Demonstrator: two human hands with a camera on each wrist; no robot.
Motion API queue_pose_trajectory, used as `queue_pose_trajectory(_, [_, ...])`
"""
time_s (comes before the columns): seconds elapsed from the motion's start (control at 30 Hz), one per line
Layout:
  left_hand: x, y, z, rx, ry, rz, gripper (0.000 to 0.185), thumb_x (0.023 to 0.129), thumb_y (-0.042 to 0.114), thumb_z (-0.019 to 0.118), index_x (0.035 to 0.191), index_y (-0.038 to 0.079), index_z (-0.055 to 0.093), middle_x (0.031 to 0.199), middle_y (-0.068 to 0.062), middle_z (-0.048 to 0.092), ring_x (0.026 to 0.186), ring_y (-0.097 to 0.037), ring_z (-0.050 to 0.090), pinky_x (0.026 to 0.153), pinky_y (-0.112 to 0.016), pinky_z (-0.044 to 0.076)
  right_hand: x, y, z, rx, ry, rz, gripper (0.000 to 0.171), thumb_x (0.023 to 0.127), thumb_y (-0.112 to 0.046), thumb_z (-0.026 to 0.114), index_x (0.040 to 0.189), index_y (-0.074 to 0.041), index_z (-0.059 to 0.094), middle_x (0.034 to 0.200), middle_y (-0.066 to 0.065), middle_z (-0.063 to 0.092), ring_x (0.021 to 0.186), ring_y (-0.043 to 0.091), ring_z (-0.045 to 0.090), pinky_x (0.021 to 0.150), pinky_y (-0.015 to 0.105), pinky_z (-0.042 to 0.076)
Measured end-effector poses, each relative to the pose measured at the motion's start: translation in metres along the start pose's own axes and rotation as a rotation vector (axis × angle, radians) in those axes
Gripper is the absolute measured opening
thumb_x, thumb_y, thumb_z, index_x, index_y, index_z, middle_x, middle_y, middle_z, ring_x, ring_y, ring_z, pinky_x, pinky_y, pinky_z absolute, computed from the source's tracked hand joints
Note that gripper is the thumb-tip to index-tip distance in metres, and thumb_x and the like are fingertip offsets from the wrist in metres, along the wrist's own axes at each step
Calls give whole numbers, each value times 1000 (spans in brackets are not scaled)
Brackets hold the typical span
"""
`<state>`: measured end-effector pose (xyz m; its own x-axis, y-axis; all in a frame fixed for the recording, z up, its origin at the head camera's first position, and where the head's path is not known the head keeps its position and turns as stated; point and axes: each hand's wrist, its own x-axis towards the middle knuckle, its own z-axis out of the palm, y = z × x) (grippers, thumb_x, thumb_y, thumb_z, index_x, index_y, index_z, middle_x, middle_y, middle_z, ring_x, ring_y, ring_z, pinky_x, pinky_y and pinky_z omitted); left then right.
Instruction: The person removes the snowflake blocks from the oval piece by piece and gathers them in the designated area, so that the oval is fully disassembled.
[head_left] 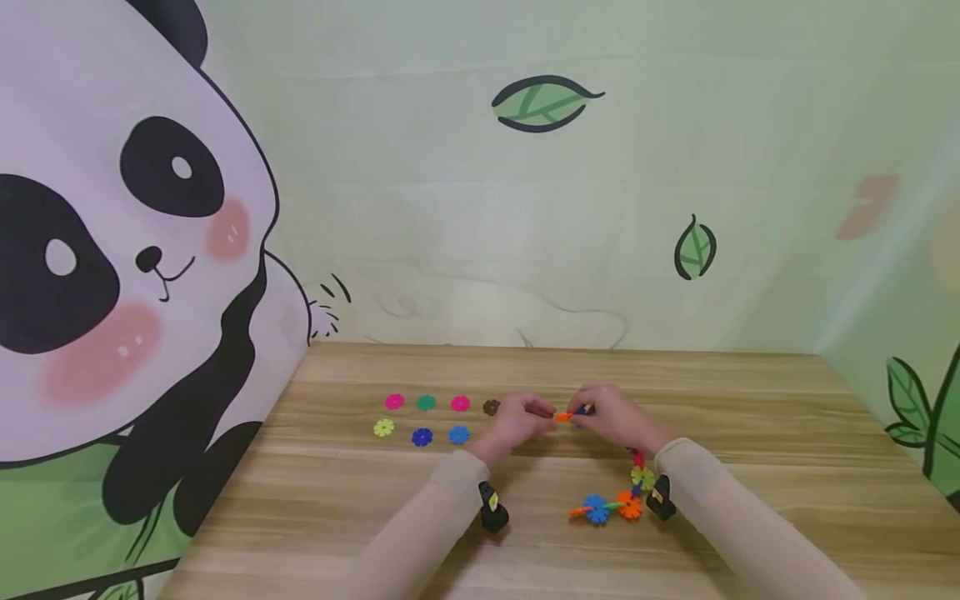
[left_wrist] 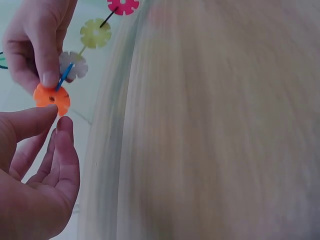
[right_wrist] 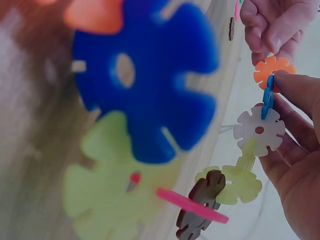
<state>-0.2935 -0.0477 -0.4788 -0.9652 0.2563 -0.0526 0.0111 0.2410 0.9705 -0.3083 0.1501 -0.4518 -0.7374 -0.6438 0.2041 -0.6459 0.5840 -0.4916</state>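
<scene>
- The wooden table (head_left: 750,433) fills the lower half of the head view, with a panda backdrop (head_left: 112,250) running up the left side of the frame and a pale green leaf-print wall (head_left: 540,104) behind it.
- Your two sleeved forearms come in from the bottom edge and meet just below the middle of the head view.
- Your left hand (head_left: 517,421) sits in the centre of that view; in the left wrist view its thumb and fingertips are half curled and touch the lower rim of the orange disc (left_wrist: 51,97), in the upper left of that frame.
- Your right hand (head_left: 615,417) lies just right of it; its thumb and forefinger pinch a thin blue disc (right_wrist: 268,96) slotted edge-on into the orange one, in the upper right of the right wrist frame.
- A chain of linked discs (right_wrist: 250,150) hangs from that blue piece: white, then pale yellow, then brown and pink, running down the right wrist frame.
- The chain's other end (head_left: 611,504) lies on the table, lower centre-right of the head view, beside your right forearm.
- Seven loose discs (head_left: 423,417) lie in two rows left of your hands, with a brown one (head_left: 491,407) just beside your left hand.
</scene>
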Motion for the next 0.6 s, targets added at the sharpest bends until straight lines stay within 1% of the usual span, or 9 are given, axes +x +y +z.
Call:
queue_pose_trajectory(0.1, [2,1,5,16,4,22,17,81,-3,70,98,-3,67,91,-8,67,81,-23,64,70,-34,54,1,0,1,5,3,-13,7,86,-7,69,89,-12,72,89,-6,63,80,9,59,69,27,50])
queue_pose_trajectory(0.2, [3,0,8,51,2,52,13,80,-3,71,94,-1,68,88,-7,66,74,-17,61,65,-30,53,1,-1,1,9,9,-31,7,85,-6,69,88,-11,72,89,-5,64,80,10,59,69,27,50])
queue_pose_trajectory(0.27, [3,-1,9,68,8,61,11,80,-2,71,91,-1,69,86,-5,66,71,-13,59,63,-26,51,1,-2,2,2,12,-41,6,85,-5,70,87,-10,72,88,-4,64,79,10,59,69,27,50])
queue_pose_trajectory(0.43, [2,0,10,66,39,63,7,80,0,73,86,0,68,82,-3,65,68,-10,56,60,-22,48,1,-3,2,-1,25,-45,5,83,-5,72,85,-10,71,86,-4,64,79,12,60,69,29,51])
queue_pose_trajectory(0.6, [1,-1,10,50,53,93,7,79,-3,72,83,-3,67,78,-4,65,65,-9,54,57,-19,45,-1,-1,1,28,26,-43,8,82,-4,73,84,-10,69,87,-3,64,81,15,60,71,33,53])
